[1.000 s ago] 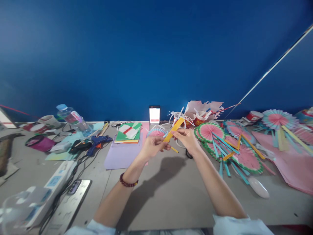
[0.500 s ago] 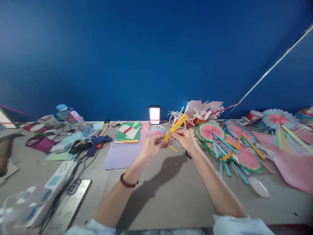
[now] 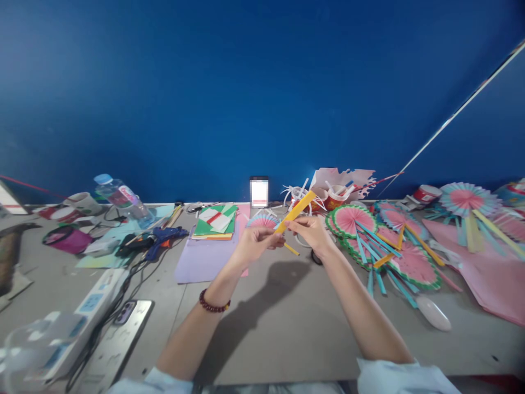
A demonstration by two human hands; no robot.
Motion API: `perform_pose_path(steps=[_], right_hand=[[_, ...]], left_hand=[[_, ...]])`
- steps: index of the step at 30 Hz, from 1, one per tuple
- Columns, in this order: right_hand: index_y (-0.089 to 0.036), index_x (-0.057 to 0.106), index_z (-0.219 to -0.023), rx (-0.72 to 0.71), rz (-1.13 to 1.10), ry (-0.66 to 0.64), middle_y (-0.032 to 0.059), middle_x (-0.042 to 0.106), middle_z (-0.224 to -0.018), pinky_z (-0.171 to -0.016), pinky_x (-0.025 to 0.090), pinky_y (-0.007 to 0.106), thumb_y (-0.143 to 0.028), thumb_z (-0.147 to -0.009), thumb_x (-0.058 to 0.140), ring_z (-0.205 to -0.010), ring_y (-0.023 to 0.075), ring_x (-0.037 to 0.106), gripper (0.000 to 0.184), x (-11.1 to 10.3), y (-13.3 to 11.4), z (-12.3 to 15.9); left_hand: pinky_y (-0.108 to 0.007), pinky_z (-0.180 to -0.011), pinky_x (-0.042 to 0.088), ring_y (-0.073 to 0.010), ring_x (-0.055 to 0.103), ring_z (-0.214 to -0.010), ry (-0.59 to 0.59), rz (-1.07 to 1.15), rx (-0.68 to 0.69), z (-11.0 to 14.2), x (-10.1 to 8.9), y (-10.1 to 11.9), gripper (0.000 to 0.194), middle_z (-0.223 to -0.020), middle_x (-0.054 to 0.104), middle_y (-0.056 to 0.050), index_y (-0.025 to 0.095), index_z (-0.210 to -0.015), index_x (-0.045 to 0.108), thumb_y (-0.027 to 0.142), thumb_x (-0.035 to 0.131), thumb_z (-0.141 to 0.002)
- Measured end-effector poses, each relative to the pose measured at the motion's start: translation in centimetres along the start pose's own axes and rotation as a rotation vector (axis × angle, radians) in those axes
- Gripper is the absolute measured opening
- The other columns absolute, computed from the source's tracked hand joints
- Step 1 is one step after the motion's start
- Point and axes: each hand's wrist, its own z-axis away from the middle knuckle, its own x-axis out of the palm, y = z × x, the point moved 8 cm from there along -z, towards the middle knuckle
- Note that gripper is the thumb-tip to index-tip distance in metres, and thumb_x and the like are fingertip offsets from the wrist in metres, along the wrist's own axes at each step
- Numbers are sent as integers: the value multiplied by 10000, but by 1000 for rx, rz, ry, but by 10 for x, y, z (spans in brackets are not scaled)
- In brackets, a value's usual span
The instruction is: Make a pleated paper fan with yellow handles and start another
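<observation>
Yellow strip (image 3: 303, 204): it is held in the air over the tabletop (image 3: 320, 328), on a slant, with the long end pointed up and to the right.
Left hand (image 3: 255, 244): the low end of the strip is pinched by the thumb and fingers.
Right hand (image 3: 314, 232): the strip is nipped by the fingertips a bit higher up, just beside the left fingers.
Top end: it is not held by anything.
Good pinch: a soft, flat pinch is best, as the strip looks like paper and could be crumpled by a hard squeeze.
Good edges: the long sides should be lined up and pressed flat bit by bit, so that no bumps are made.
Fan behind: a pink and blue fan (image 3: 262, 220) is partly hidden by the left hand, and it should not be bumped.
Small piece: a thin yellow piece (image 3: 292, 250) is seen below the hands.
Right side: melon fans (image 3: 351, 220) are set near the right hand, so wide swings are best not made.
Left side: a purple sheet (image 3: 203, 262) is seen near the left hand.
</observation>
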Motion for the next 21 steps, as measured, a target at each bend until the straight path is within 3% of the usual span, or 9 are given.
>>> perform_pose_path(steps=[4, 10, 14, 17, 21], right_hand=[[-180, 720, -600, 11, -88, -28, 26, 664, -614, -566, 432, 258, -508, -627, 747, -579, 132, 539, 331, 0, -5, -1], [-173, 712, -571, 43, -180, 99, 26, 641, -574, -545, 414, 257, -518, -541, 804, -548, 118, 511, 359, -15, -2, -4], [-172, 685, -517, 54, -223, 125, 12, 599, -513, -516, 394, 256, -525, -542, 805, -509, 108, 490, 374, -12, 6, -4], [-170, 709, -570, 76, -265, 86, 18, 626, -554, -521, 412, 256, -523, -579, 789, -511, 105, 507, 362, -3, 9, -4], [-181, 755, -743, 109, -348, -29, 36, 697, -724, -554, 457, 251, -486, -590, 798, -587, 116, 571, 344, 9, 6, -2]], left_hand=[[-275, -629, 537, -203, 699, -689, 9, 3, 5, -2, -3, -2, 459, -757, 743, -128, 105, -750, 732, 540, 784, -612], [-241, -576, 499, -166, 674, -617, -19, -25, 30, -3, -3, 2, 421, -699, 731, -112, 106, -721, 718, 511, 782, -628], [-241, -584, 500, -168, 681, -621, 23, -9, 22, -2, -4, 3, 409, -701, 731, -106, 105, -758, 707, 490, 782, -640], [-250, -591, 505, -169, 683, -625, 64, 56, 48, -4, -5, 3, 441, -734, 737, -95, 113, -854, 694, 481, 789, -631], [-256, -576, 499, -147, 645, -570, 69, 66, 75, -6, -9, 3, 365, -658, 707, -59, 118, -811, 694, 431, 778, -644]])
